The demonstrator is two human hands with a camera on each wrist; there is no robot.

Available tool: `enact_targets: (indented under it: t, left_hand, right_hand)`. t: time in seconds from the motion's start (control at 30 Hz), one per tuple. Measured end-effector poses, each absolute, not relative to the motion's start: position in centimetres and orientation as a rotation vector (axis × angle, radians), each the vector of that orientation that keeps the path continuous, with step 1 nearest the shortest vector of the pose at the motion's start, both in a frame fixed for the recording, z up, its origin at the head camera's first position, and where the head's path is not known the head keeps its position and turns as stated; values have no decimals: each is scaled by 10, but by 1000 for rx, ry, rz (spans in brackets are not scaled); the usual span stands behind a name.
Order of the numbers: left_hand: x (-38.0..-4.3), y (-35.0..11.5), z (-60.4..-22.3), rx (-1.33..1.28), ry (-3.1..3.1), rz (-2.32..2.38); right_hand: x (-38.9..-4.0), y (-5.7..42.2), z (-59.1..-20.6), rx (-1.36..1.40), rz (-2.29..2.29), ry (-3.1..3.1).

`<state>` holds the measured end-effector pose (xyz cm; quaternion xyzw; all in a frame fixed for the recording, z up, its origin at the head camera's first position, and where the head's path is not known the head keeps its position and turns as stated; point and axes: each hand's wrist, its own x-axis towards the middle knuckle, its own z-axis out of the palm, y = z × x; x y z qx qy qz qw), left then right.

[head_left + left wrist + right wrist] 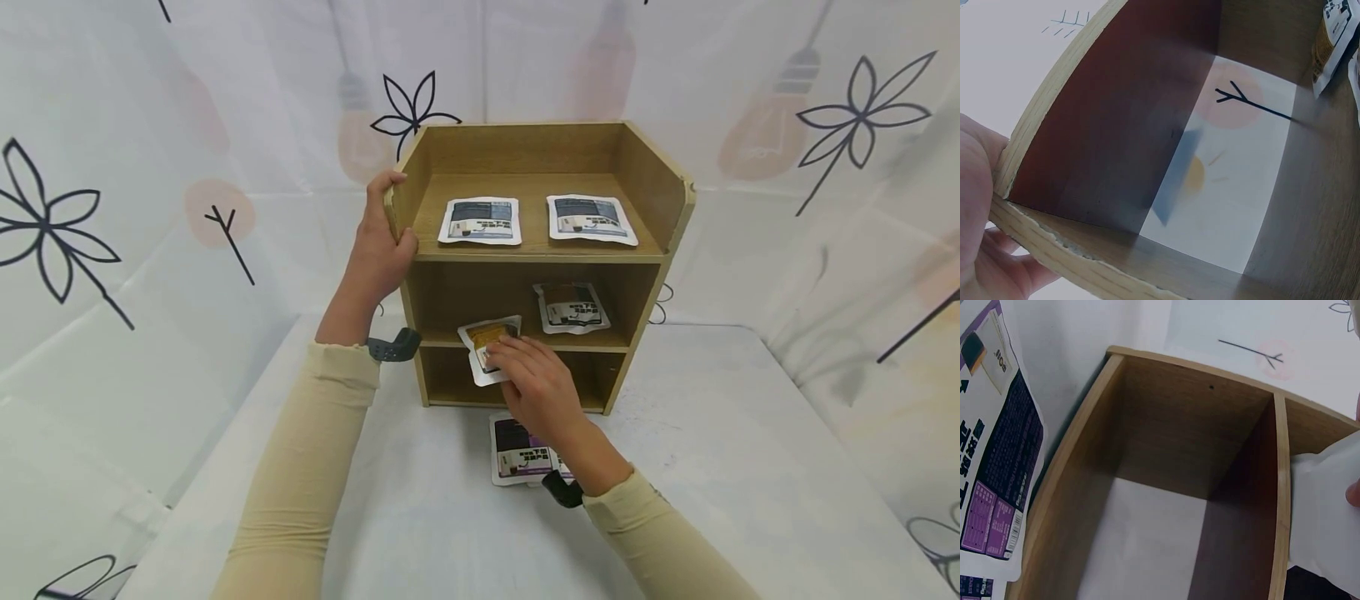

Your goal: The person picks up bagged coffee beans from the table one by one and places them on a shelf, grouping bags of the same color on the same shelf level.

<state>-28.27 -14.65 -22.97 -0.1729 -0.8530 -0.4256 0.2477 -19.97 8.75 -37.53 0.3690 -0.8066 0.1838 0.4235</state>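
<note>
Left hand [378, 252] on shelf [525, 150], pouch [487, 337] in right hand [542, 388]

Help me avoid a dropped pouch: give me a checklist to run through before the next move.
1. Shelf unit steadied: ok, left hand grips its left side.
2. Orange-labelled pouch held: ok, in the right hand.
3. That pouch wholly inside: not ok, its lower part is in front of the middle shelf.
4. Dark-labelled pouch within that shelf: ok.
5. Purple-labelled pouches outside counted: cannot tell, right arm hides part.
</note>
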Motion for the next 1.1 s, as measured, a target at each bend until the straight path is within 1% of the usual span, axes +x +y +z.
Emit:
enact_targets:
  t: [0.27,0.5,1.1]
  left_hand:
    - [-284,-147,-230,-466,-2323,-1159]
    - [-284,-148,-231,-471,-2316,-1159]
    - [-284,-148,-232,-454,-2327,-1171]
  right_hand:
    - [-208,88,-376,978,475,-2054]
    - [-209,91,-373,1026,543,-2110]
    - [-223,91,-365,1064,470,-2183]
